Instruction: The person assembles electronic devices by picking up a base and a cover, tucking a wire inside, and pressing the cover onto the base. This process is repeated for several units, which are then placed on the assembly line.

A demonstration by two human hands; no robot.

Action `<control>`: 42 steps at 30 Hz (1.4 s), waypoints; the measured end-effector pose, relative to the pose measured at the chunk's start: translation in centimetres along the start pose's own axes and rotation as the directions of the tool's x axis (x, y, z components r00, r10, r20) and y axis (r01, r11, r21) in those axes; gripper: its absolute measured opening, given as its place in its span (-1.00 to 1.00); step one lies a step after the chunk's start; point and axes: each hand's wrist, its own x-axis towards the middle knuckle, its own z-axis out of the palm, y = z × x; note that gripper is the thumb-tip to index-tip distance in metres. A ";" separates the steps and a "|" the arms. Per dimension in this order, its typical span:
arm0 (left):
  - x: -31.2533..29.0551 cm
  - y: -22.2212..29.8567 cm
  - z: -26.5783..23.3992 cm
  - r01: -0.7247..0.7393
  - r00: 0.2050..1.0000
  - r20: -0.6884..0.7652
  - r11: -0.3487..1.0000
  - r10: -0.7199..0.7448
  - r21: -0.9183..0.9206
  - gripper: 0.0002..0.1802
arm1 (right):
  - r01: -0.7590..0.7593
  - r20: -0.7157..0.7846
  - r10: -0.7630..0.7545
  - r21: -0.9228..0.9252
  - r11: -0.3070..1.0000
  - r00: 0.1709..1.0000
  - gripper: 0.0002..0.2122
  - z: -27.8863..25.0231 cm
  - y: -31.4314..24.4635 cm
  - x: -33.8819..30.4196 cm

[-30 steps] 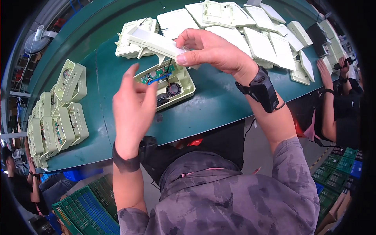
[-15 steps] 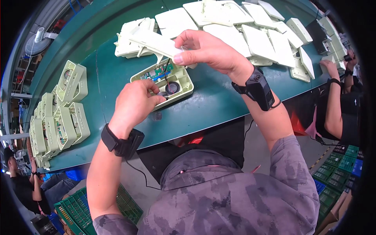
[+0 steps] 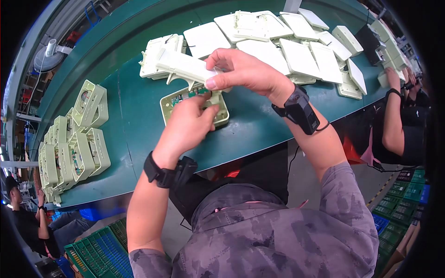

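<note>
A pale green plastic housing (image 3: 224, 121) lies open side up on the bench, with a green circuit board (image 3: 178, 98) along its far side. My left hand (image 3: 190, 118) reaches down into it, thumb and fingers curled toward each other; whatever is between the fingertips is too hidden to make out. Most of the housing's inside is covered by this hand. Just above the far rim, my right hand (image 3: 248, 74) pinches the right end of a pale plastic cover (image 3: 185, 65). The cover is tilted, its curved ribs facing down toward the housing.
Several similar housings (image 3: 83, 155) stand stacked at the left on the green bench (image 3: 139, 139). Flat pale covers (image 3: 287, 58) are piled across the far side and right. Another person's arm (image 3: 393, 120) is at the far right. Plastic crates (image 3: 95, 255) stand below at the left.
My left hand has moved right and deeper over the housing, now covering the round speaker that showed before. My right hand and the cover sit slightly lower in the picture.
</note>
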 end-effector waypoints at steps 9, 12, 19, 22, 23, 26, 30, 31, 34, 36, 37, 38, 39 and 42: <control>-1.0 1.3 3.7 -0.045 0.998 0.053 0.832 0.019 0.552 -0.55 | 0.094 -0.100 -0.166 -0.502 0.859 0.981 -0.50 2.2 0.6 -1.2; -2.0 0.1 5.0 -0.054 0.998 0.004 0.869 0.060 0.492 -0.58 | 0.123 -0.070 -0.201 -0.585 0.802 0.977 -0.49 2.3 0.4 -2.4; -2.4 -3.4 8.4 -0.111 0.959 -0.206 0.927 0.195 0.358 -0.63 | 0.245 0.061 -0.289 -0.711 0.660 0.956 -0.46 3.8 0.5 -3.2; -2.0 -4.0 8.7 -0.177 0.941 -0.214 0.919 0.264 0.353 -0.65 | 0.235 0.088 -0.257 -0.742 0.627 0.962 -0.45 4.0 0.6 -3.3; -2.0 -4.1 8.6 -0.176 0.940 -0.218 0.922 0.261 0.344 -0.65 | 0.233 0.092 -0.250 -0.744 0.627 0.964 -0.46 4.1 0.5 -3.3; -2.2 -4.1 8.5 -0.191 0.949 -0.169 0.911 0.267 0.366 -0.67 | 0.224 0.101 -0.226 -0.747 0.626 0.969 -0.46 4.3 0.6 -3.5; -2.1 -4.4 8.5 -0.192 0.946 -0.185 0.918 0.267 0.347 -0.69 | 0.231 0.098 -0.239 -0.743 0.628 0.966 -0.48 4.3 0.8 -3.4; -2.1 -4.5 8.7 -0.190 0.946 -0.188 0.920 0.265 0.341 -0.69 | 0.219 0.093 -0.226 -0.741 0.634 0.970 -0.47 4.2 0.9 -3.5; -2.1 -4.8 9.1 -0.220 0.931 -0.214 0.922 0.296 0.320 -0.70 | 0.195 0.083 -0.200 -0.738 0.646 0.976 -0.46 4.1 1.1 -3.6; -2.0 -4.8 9.0 -0.220 0.932 -0.212 0.925 0.293 0.311 -0.70 | 0.196 0.083 -0.205 -0.751 0.630 0.975 -0.45 4.1 1.1 -3.5; -1.9 -4.7 8.9 -0.221 0.934 -0.208 0.926 0.291 0.305 -0.70 | 0.195 0.082 -0.206 -0.758 0.623 0.975 -0.45 4.2 1.2 -3.5; -1.9 -4.6 8.8 -0.222 0.935 -0.204 0.928 0.289 0.299 -0.70 | 0.193 0.082 -0.203 -0.758 0.623 0.976 -0.45 4.2 1.1 -3.5; -1.9 -4.7 8.8 -0.219 0.936 -0.205 0.930 0.286 0.297 -0.70 | 0.193 0.080 -0.204 -0.754 0.628 0.976 -0.45 4.2 1.1 -3.5; -2.0 -4.8 8.6 -0.240 0.935 -0.183 0.920 0.305 0.309 -0.71 | 0.197 0.083 -0.205 -0.746 0.636 0.975 -0.47 4.1 0.9 -3.5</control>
